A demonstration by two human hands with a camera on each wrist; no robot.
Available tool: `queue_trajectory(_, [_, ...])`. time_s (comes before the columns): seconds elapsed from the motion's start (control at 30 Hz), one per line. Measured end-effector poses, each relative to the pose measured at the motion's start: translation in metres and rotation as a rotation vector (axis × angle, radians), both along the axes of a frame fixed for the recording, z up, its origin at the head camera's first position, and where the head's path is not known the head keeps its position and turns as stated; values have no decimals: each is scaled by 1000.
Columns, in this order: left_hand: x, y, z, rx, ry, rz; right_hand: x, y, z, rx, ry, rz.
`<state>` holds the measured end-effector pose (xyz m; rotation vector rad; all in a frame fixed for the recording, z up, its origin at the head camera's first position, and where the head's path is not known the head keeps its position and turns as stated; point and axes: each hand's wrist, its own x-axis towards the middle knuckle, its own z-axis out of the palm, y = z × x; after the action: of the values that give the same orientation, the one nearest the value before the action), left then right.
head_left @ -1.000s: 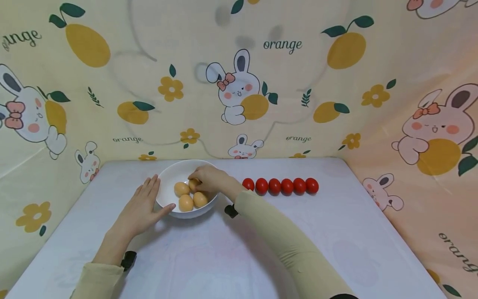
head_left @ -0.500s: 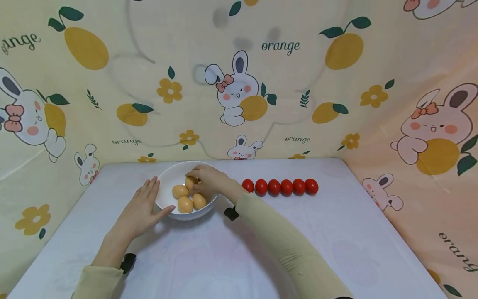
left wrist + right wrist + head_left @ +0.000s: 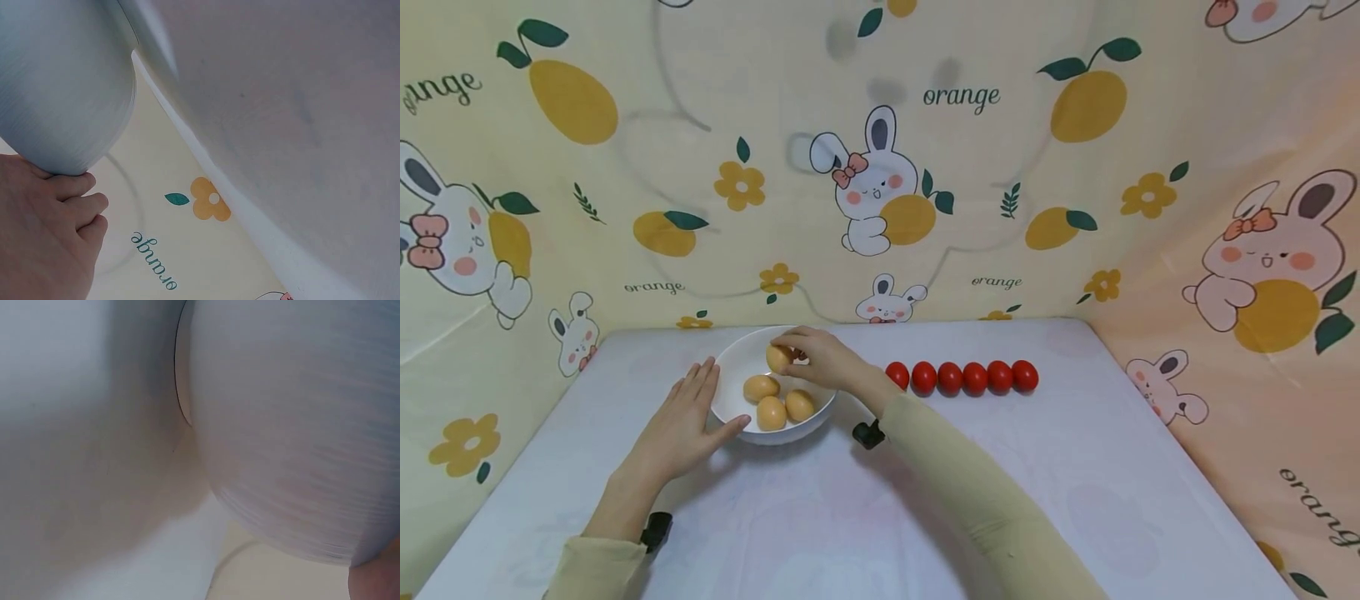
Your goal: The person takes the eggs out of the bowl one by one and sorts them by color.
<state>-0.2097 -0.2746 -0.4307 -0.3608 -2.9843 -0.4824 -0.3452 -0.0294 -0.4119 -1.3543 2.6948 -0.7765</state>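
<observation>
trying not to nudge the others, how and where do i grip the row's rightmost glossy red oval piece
Probably pinch the rightmost red piece by its near and far sides, from above right: another red oval piece sits close on its left; its right is open.

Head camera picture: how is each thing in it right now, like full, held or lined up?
Bowl: upright on the table, partly filled.
Three eggs: lying close together inside the bowl.
Fourth egg: held; can't tell if it touches the bowl.
Red tomatoes: six, lined up on the table beside the bowl.
Left hand: fingers straight, touching the bowl.
Right hand: pinching the fourth egg.
Bunny cloth: hanging behind the table.
</observation>
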Motion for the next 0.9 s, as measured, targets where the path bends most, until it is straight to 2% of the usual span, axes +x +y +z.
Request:
queue_trajectory(0.23, [-1,1,-1,-10,-13,18,10,8,0,-108,13,-4])
queue_trajectory(0.47, [-1,2,0,-12,-26,28,23,19,-1,-237,-18,-13])
queue_trajectory(0.7, [-1,3,0,-16,-24,26,35,30,-1,-323,50,-32])
queue_trajectory(0.9, [-1,2,-1,-14,-24,25,47,40,1,-374,65,-46])
